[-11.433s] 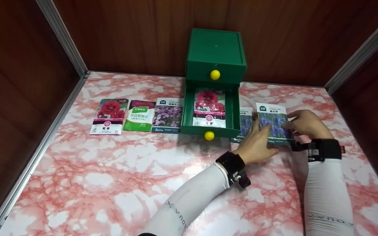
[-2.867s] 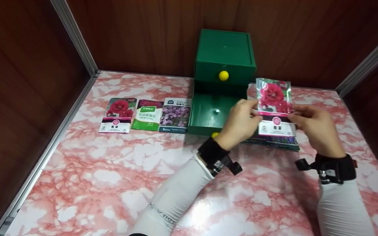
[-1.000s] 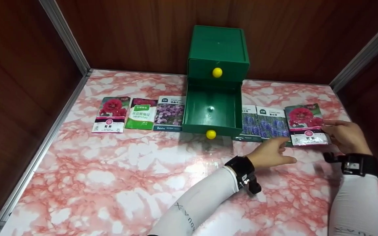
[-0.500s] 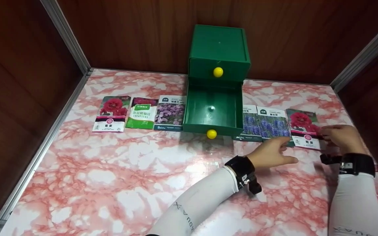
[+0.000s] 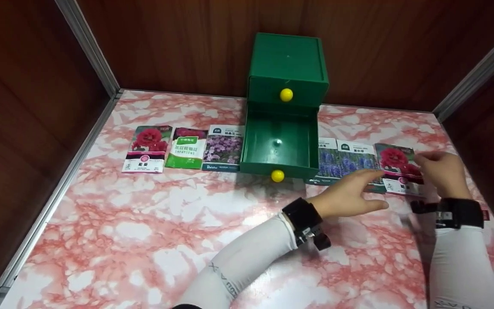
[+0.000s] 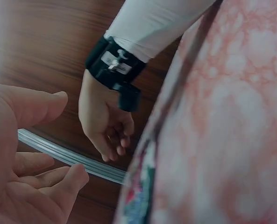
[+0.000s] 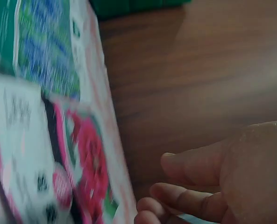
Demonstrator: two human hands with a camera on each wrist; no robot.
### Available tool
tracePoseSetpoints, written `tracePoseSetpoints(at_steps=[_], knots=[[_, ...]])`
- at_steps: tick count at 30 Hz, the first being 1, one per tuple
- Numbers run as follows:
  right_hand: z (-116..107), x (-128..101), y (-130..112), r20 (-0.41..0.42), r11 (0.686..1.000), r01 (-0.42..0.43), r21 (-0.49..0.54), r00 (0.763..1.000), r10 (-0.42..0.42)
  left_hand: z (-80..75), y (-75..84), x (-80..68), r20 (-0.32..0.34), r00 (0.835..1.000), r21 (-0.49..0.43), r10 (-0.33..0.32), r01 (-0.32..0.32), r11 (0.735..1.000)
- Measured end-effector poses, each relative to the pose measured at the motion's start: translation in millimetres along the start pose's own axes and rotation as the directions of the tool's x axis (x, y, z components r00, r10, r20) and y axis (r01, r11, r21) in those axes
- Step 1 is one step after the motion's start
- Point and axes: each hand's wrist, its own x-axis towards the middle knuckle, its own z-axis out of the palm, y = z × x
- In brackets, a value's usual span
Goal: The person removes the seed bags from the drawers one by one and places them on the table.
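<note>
A seed packet with a red flower [image 5: 395,159] lies flat at the right end of the row. Just right of it is my right hand [image 5: 445,175], lifted off, its loosely bent fingers [image 7: 189,198] holding nothing. My left hand [image 5: 347,195] hovers with thumb and fingers spread near the lower edge of a packet with purple-blue flower spikes [image 5: 355,159], partly covering it; contact is unclear. A similar packet [image 5: 327,161] lies between that one and the pulled-out lower drawer [image 5: 279,143] of the green drawer box [image 5: 287,58].
Left of the drawer lie a purple-flower packet [image 5: 222,146], a green-and-white packet [image 5: 187,150] and another red-flower packet [image 5: 147,148]. The upper drawer, with a yellow knob [image 5: 286,95], is closed. Dark wooden panels [image 5: 178,47] wall in the marbled table [image 5: 144,231].
The red-flower packet has gone from the lower drawer, through both hands, to the right end of the row. My right hand has just let go and lifted; the left shifted slightly left.
</note>
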Motion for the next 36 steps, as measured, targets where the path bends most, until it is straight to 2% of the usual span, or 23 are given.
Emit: tracePoseSetpoints(at_steps=[3,6,10,13,16,18,21,24,26,29,31,36], knots=[[8,-7,-18,-0.049,0.996,0.09,0.008,0.995,-0.09,-18.6,7.0,-8.8,-0.011,0.999,0.003,0.052,-0.052,0.999],[17,-18,-39,-0.093,0.982,0.188,0.018,0.978,-0.185,-39.1,11.8,-19.8,-0.05,0.989,0.009,0.14,-0.139,0.99],[31,-37,-67,-0.154,0.949,0.316,0.023,0.939,-0.309,-70.0,13.6,-36.5,-0.129,0.965,-0.015,0.229,-0.233,0.972],[41,-52,-85,-0.19,0.927,0.376,0.021,0.911,-0.365,-95.3,12.6,-47.6,-0.2,0.947,-0.014,0.252,-0.26,0.966],[53,-68,-102,-0.234,0.895,0.445,0.02,0.873,-0.428,-121.2,8.7,-56.5,-0.273,0.922,0.021,0.276,-0.281,0.959],[63,-78,-112,-0.258,0.856,0.516,0.033,0.832,-0.492,-138.7,5.2,-62.5,-0.32,0.899,0.047,0.298,-0.299,0.953],[80,-89,-125,-0.278,0.772,0.634,0.047,0.75,-0.599,-163.1,-2.7,-71.3,-0.382,0.867,0.094,0.319,-0.307,0.947],[95,-98,-135,-0.276,0.679,0.734,0.03,0.659,-0.7,-184.8,-13.1,-78.2,-0.434,0.837,0.219,0.332,-0.26,0.941],[104,-105,-141,-0.256,0.618,0.786,0.02,0.601,-0.757,-197.5,-21.6,-80.1,-0.456,0.815,0.339,0.358,-0.213,0.916],[116,-115,-148,-0.205,0.539,0.842,0.032,0.533,-0.821,-213.1,-36.3,-79.4,-0.472,0.791,0.506,0.39,-0.119,0.854],[124,-122,-152,-0.165,0.494,0.868,0.051,0.495,-0.853,-221.6,-45.7,-78.3,-0.476,0.79,0.565,0.386,-0.062,0.823],[146,-134,-162,-0.07,0.39,0.918,0.066,0.395,-0.916,-235.9,-66.1,-78.7,-0.48,0.83,0.603,0.285,0.076,0.794]])
